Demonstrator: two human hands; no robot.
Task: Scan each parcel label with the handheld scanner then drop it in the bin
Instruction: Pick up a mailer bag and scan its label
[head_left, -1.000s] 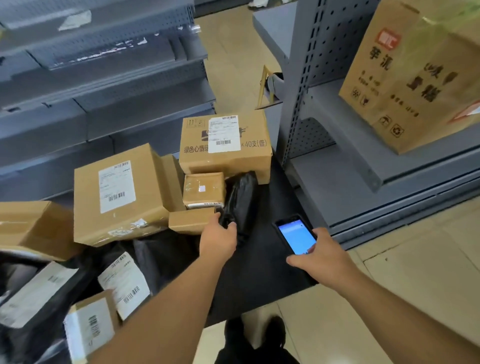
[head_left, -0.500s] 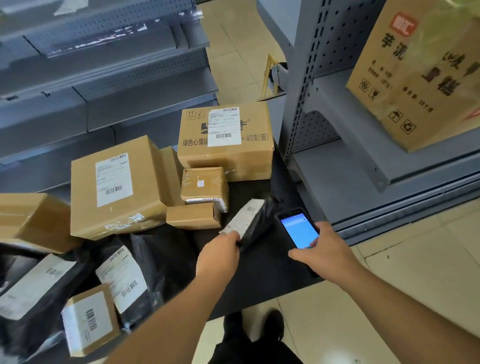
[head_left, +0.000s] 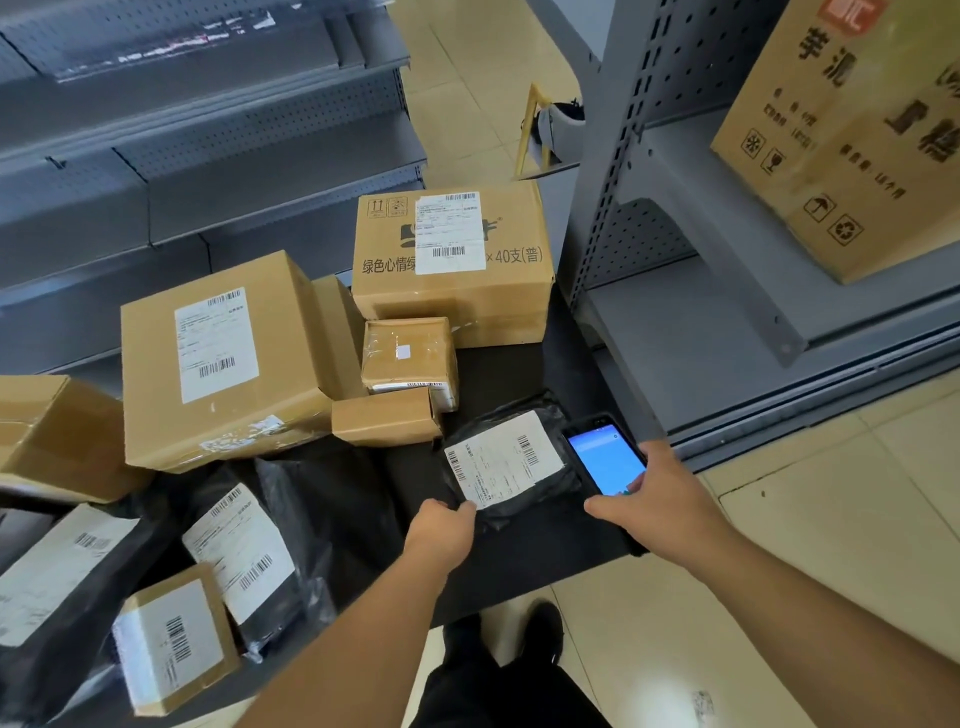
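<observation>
A small black poly-bag parcel (head_left: 511, 465) lies on the black table top (head_left: 524, 551) with its white barcode label facing up. My left hand (head_left: 441, 527) pinches the parcel's near left corner. My right hand (head_left: 654, 493) holds the handheld scanner (head_left: 605, 457), a phone-like device with a lit blue screen, just right of the parcel and touching its edge. No bin is in view.
Cardboard boxes with labels stand behind: a large one (head_left: 223, 358), a printed one (head_left: 452, 260), two small ones (head_left: 410, 353). More black bags (head_left: 244, 556) and a small box (head_left: 171, 639) lie at left. Grey metal shelving (head_left: 701, 291) rises at right with a big carton (head_left: 852, 135).
My left hand pulled the black bag off the pile, turned it label-up and laid it flat near the table's front. My right hand with the scanner stayed close beside it.
</observation>
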